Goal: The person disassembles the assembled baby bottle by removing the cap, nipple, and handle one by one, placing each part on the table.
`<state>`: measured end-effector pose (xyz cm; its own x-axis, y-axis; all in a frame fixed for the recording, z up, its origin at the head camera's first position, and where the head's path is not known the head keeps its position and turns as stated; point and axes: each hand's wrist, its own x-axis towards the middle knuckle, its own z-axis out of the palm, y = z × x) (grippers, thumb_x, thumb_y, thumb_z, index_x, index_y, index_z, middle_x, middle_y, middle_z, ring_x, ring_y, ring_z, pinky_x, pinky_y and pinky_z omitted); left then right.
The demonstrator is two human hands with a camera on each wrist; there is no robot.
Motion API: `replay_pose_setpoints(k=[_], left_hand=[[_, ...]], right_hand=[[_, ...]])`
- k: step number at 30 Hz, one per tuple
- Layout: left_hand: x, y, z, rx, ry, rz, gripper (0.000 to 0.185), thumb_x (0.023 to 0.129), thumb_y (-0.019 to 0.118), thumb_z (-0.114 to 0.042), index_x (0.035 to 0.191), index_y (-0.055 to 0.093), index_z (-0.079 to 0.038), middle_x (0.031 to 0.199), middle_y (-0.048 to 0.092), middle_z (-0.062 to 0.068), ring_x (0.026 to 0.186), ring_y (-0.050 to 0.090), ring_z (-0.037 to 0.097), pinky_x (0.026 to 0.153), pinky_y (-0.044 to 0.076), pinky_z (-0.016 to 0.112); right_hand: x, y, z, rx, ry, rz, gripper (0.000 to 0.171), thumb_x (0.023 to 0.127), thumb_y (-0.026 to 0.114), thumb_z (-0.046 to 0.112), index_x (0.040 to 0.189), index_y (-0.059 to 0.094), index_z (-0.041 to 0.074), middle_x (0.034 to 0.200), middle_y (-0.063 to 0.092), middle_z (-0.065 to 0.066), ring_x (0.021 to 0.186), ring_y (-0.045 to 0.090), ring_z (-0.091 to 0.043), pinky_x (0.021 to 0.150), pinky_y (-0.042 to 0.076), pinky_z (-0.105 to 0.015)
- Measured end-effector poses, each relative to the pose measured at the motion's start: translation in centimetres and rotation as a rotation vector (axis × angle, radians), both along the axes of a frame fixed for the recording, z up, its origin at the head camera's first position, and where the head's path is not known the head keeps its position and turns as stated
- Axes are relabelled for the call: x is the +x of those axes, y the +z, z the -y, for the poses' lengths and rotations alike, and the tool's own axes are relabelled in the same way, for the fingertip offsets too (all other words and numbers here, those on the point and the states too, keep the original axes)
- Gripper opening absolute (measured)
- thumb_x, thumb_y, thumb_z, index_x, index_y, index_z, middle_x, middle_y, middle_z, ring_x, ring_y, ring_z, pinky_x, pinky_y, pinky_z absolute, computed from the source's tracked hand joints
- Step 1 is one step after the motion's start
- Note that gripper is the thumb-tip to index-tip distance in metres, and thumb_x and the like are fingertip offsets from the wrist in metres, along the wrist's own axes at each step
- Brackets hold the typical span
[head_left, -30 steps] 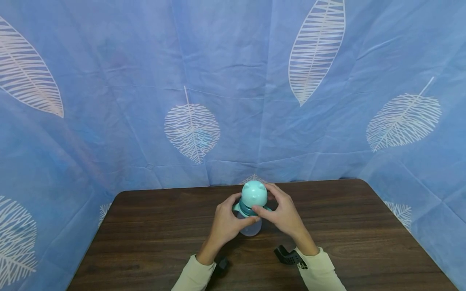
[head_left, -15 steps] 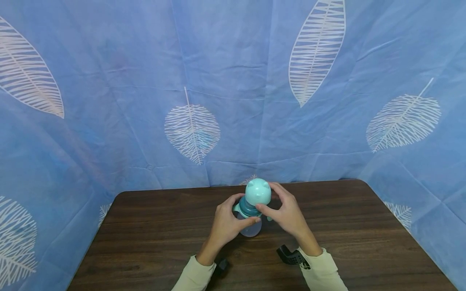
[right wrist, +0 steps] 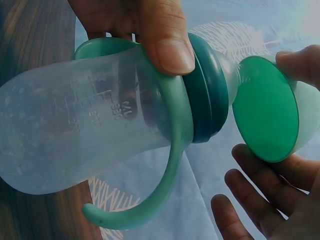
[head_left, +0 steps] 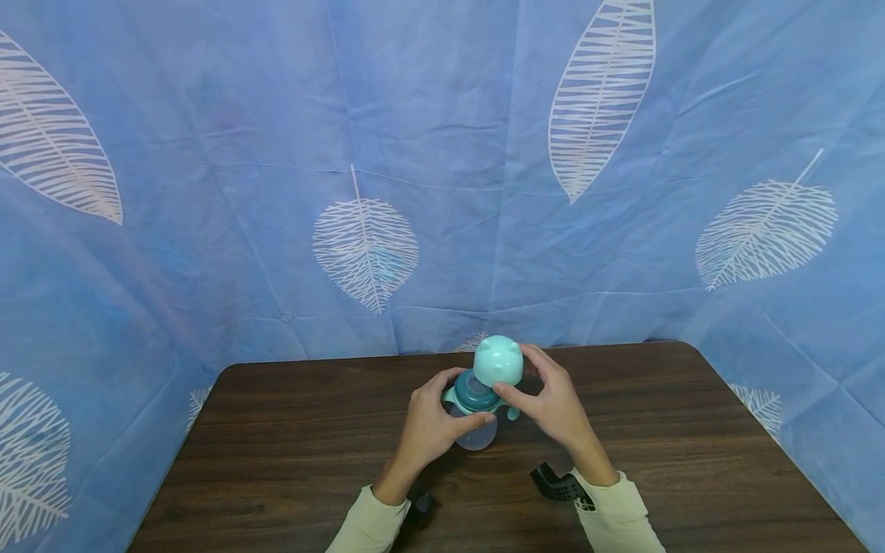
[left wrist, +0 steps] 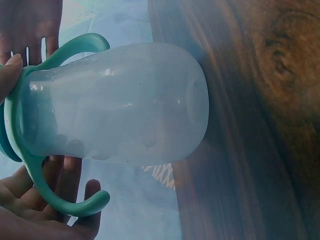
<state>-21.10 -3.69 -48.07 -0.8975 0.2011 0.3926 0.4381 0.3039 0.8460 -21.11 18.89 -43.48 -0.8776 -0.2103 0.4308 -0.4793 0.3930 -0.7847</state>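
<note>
My left hand (head_left: pixel 430 424) grips the translucent plastic two-handled baby bottle (head_left: pixel 474 415) at table centre; my right hand (head_left: pixel 553 407), at its two o'clock, pinches the mint rounded plastic cap (head_left: pixel 498 360). Both seem light, stiff and smooth, so I hold near the collar.

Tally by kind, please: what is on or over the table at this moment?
Baby bottle with handles: 1
Mint cap, lifted off: 1
Hands: 2, left hand gripping the bottle, right hand holding the cap
Total: 4
</note>
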Motion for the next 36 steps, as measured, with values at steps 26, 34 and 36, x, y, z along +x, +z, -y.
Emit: replay_pose_setpoints(k=[26,34,36], left_hand=[[0.0,0.2,-0.1,0.011,0.005,0.003,0.076,0.083,0.101,-0.028,0.144,0.067,0.001,0.132,0.074,0.011,0.118,0.072,0.028,0.098,0.06,0.052],[0.1,0.1,-0.1,0.014,0.008,0.016,0.077,0.083,0.101,-0.03,0.144,0.067,0.0,0.131,0.075,0.009,0.118,0.072,0.027,0.098,0.06,0.052],[0.1,0.1,-0.1,0.016,0.009,0.016,0.076,0.082,0.101,-0.029,0.144,0.067,-0.001,0.13,0.075,0.009,0.118,0.072,0.027,0.099,0.059,0.052]], right_hand=[[0.1,0.8,-0.3,-0.007,-0.026,0.003,0.06,0.099,0.081,0.008,0.154,0.059,0.001,0.148,0.063,-0.018,0.127,0.065,-0.036,0.102,0.054,-0.064],[0.1,0.9,-0.9,-0.044,-0.02,-0.011,0.058,0.099,0.08,0.004,0.153,0.061,0.002,0.145,0.064,-0.015,0.125,0.066,-0.02,0.104,0.055,-0.036],[0.1,1.0,-1.1,-0.057,-0.02,-0.018,0.057,0.099,0.08,0.002,0.153,0.061,0.001,0.145,0.064,-0.016,0.125,0.065,-0.013,0.104,0.053,-0.027]])
